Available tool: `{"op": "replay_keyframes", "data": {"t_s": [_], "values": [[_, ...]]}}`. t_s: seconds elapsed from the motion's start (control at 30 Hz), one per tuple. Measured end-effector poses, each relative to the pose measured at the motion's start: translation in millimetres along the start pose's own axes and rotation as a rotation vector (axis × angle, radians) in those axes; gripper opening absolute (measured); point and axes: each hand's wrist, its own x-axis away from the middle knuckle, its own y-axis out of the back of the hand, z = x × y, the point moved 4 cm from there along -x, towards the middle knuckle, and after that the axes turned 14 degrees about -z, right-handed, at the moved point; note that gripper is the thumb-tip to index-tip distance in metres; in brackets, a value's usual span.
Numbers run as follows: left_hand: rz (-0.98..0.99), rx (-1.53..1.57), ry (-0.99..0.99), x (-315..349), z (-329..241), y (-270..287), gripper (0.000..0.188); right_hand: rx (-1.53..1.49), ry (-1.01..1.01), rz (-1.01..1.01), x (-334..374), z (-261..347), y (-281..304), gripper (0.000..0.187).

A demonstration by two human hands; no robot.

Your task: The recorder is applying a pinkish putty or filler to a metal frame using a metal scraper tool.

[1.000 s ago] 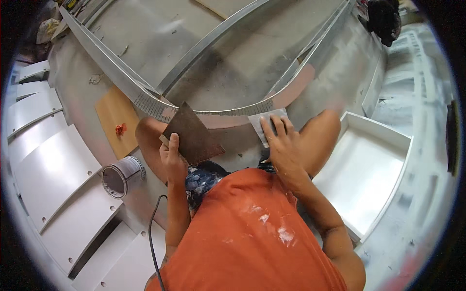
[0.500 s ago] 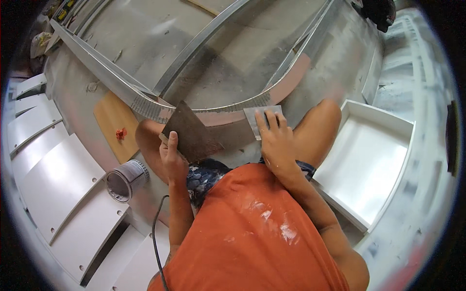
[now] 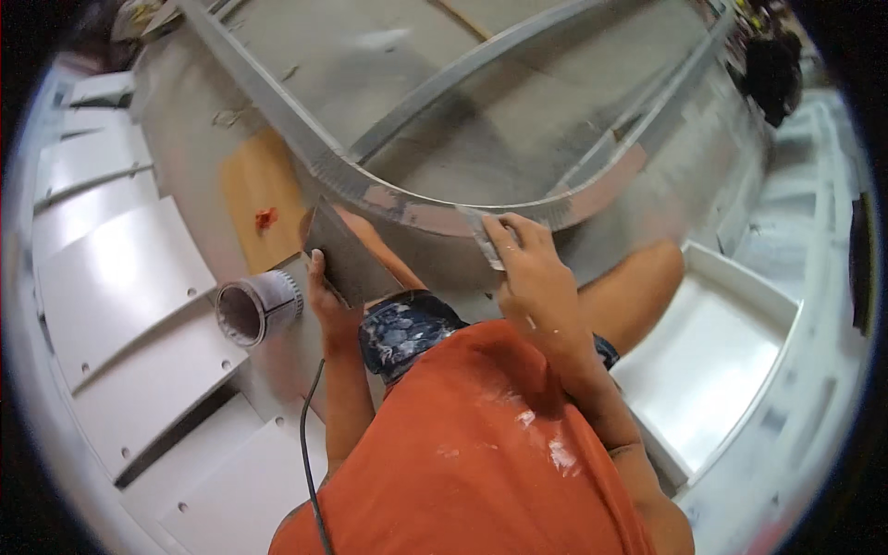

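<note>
My right hand (image 3: 538,282) is closed round a thin flat spreader blade (image 3: 481,242), which is tilted. The blade's far edge meets a pinkish filler band (image 3: 439,220) on the outer face of a curved metal frame (image 3: 356,176). I cannot tell how firmly it presses. To the left, my left hand (image 3: 331,303) grips a dark flat plate (image 3: 350,254) by its near edge, thumb on top. That plate leans above my bent leg, short of the frame. Just left of this hand a filler tin (image 3: 280,294) lies on its side or tilts, its mouth toward me.
White curved panels (image 3: 125,277) with small holes overlap along the left. A wooden board (image 3: 254,176) bears a crumpled orange-red lump (image 3: 266,219). At right stands a white shallow drawer-like box (image 3: 745,279). A black cable (image 3: 307,435) runs beside my left arm.
The view has swung, so the surroundings sit further right. My right hand has tilted the spreader onto the filler band. The plate in my left hand has turned steeper.
</note>
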Motion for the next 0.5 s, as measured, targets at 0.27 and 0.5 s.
{"op": "replay_keyframes", "data": {"t_s": [0.27, 0.5], "values": [[-0.092, 0.354, -0.035, -2.5, 0.6, 51.7, 0.04, -0.038, 0.635, 0.166, -98.5, 78.1, -91.0, 0.053], [-0.109, 0.129, -0.043, 2.9, -10.0, 73.6, 0.039, 0.038, 1.131, 0.328, -172.8, 46.7, -135.8, 0.062]]}}
